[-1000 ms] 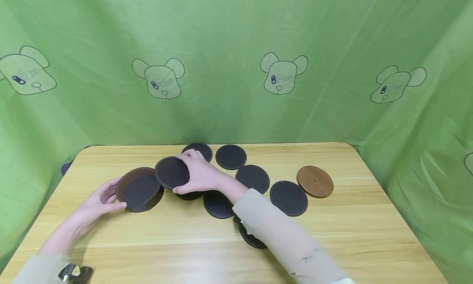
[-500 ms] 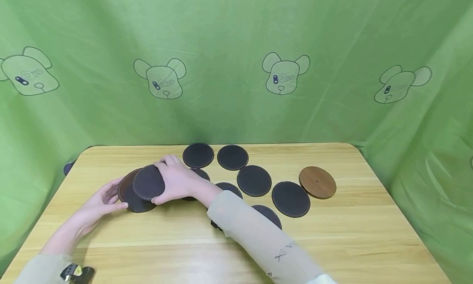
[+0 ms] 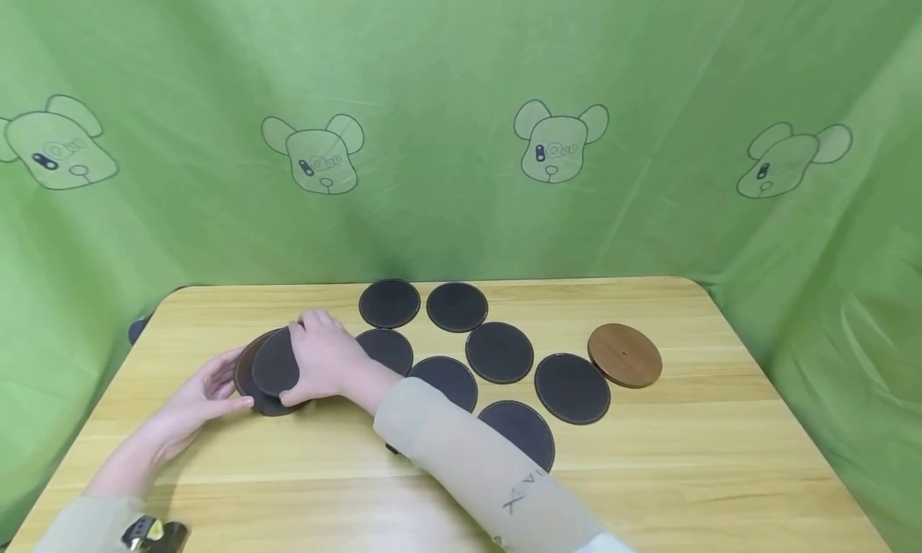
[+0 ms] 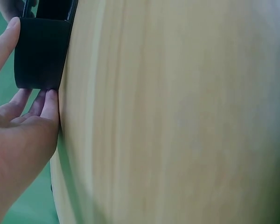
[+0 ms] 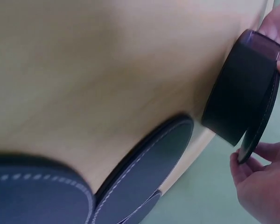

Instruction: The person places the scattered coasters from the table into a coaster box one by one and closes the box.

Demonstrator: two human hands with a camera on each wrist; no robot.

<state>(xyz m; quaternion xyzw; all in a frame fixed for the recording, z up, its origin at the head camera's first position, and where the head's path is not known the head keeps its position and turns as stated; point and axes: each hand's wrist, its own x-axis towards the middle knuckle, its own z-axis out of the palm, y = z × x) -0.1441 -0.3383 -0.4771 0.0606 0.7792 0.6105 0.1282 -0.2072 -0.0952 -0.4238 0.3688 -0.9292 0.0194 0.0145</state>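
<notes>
My left hand (image 3: 193, 405) holds a round, dark leather coaster holder (image 4: 41, 55) at the table's left, thumb at the rim and fingers against its side. A cut-out opening in the holder's wall shows in both wrist views. My right hand (image 3: 326, 359) pinches a round black coaster (image 3: 274, 364) by its edge. That coaster lies tilted over the holder's mouth, one side against it and the other raised. In the right wrist view the coaster (image 5: 260, 126) leans beside the holder's wall. The holder's inside is mostly hidden under it.
Several black stitched coasters (image 3: 499, 353) lie flat across the middle of the wooden table (image 3: 691, 457). A brown wooden disc (image 3: 624, 355) with a small central hole lies at the right. A green curtain (image 3: 446, 217) hangs behind the table.
My right hand has carried the coaster leftward and down onto the holder's top. Coasters behind the right arm have come into view. The left hand stays on the holder.
</notes>
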